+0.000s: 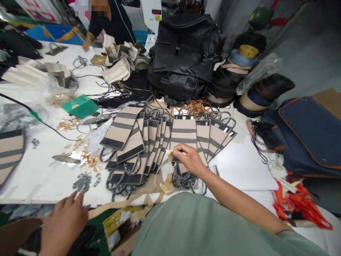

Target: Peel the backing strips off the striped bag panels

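Note:
My right hand (pixel 189 160) is closed in a pinch on the end of a beige tape (pixel 167 185), with a whitish backing piece beside the fingertips. It hovers over a striped beige-and-black panel (pixel 183 133) that has dark patterned cord handles. Several similar panels (pixel 125 126) lie fanned out to its left and right. The loose tape trails along the table's front edge toward my left hand (pixel 65 222). That hand is at the edge, fingers apart and slightly curved, close to a small pile of dark metal pieces (pixel 82 182); the tape passes at or behind its thumb.
Gold-coloured metal pieces (pixel 90 159) and a green card (pixel 80 106) lie on the left. A black backpack (pixel 185 57) stands at the back, webbing rolls (pixel 255 94) and a navy bag (pixel 310 131) on the right. Across the table another person's hand (pixel 87 45) is visible.

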`<state>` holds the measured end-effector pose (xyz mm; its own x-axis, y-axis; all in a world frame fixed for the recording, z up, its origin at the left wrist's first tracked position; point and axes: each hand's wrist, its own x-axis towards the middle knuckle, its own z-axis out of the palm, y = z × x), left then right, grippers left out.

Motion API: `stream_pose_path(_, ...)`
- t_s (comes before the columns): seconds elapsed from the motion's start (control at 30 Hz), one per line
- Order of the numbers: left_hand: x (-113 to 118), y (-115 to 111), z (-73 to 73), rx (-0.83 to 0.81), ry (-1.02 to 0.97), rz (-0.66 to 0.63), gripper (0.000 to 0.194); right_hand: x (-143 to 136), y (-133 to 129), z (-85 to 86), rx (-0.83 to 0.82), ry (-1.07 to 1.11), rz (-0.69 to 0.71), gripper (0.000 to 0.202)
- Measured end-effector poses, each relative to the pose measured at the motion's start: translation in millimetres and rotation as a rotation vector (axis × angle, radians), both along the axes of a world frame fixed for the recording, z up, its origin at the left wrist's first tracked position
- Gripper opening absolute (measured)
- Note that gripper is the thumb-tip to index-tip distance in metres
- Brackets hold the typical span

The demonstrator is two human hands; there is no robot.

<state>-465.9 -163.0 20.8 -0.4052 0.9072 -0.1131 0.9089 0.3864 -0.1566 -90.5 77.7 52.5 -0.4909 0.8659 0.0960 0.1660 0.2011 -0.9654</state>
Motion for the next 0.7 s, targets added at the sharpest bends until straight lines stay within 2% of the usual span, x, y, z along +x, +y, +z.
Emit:
stream_pose_path(0.07, 0.8, 7.2, 16.9, 0.241, -0.013, 0.017, 0.044, -6.4, -0.5, 1.7, 0.006, 0.059, 0.035, 0.019)
stream_pose_path(0.1, 14.2, 19.5, 26.3, 0.359, -0.093, -0.001, 0.050, -9.7, -0.6, 2.3, 0.002, 0.086, 0.049, 0.019)
stream_pose_path(0.17, 59.2, 55.3, 43.4, 0.529, -0.383, -0.003, 0.055, -15.7, -1.0, 3.8, -0.015, 0.128, 0.082, 0.019)
stream_pose_path(0.2, 86.1, 75.6, 49.8, 0.529, -0.567, -0.002, 0.052, -18.1, -1.4, 5.0, -0.025, 0.142, 0.099, 0.019)
stream_pose_path(0.3, 157.7, 128.1, 57.5, 0.346, -1.178, 0.026, 0.045, -22.3, -1.9, 9.9, -0.059, 0.161, 0.146, 0.020)
stream_pose_path(0.37, 186.7, 148.9, 54.7, 0.265, -1.528, 0.086, 0.042, -22.8, -0.7, 12.5, -0.082, 0.153, 0.147, 0.021)
stream_pose_path(0.43, 200.8, 159.8, 49.4, 0.246, -1.763, 0.202, 0.037, -21.5, 1.8, 13.4, -0.087, 0.131, 0.114, 0.021)
stream_pose_path(0.5, 205.4, 165.4, 44.9, 0.273, -1.860, 0.324, 0.033, -18.4, 4.0, 13.4, -0.077, 0.108, 0.033, 0.019)
stream_pose_path(0.57, 206.3, 168.9, 42.6, 0.318, -1.842, 0.393, 0.032, -14.1, 4.1, 15.0, -0.053, 0.098, -0.109, 0.019)
stream_pose_path(0.63, 206.6, 171.1, 41.9, 0.371, -1.753, 0.399, 0.033, -9.9, 2.1, 19.9, 0.012, 0.086, -0.266, 0.017)
stream_pose_path(0.7, 207.2, 172.1, 41.9, 0.423, -1.636, 0.358, 0.033, -7.7, -0.4, 26.5, 0.126, 0.056, -0.336, 0.014)
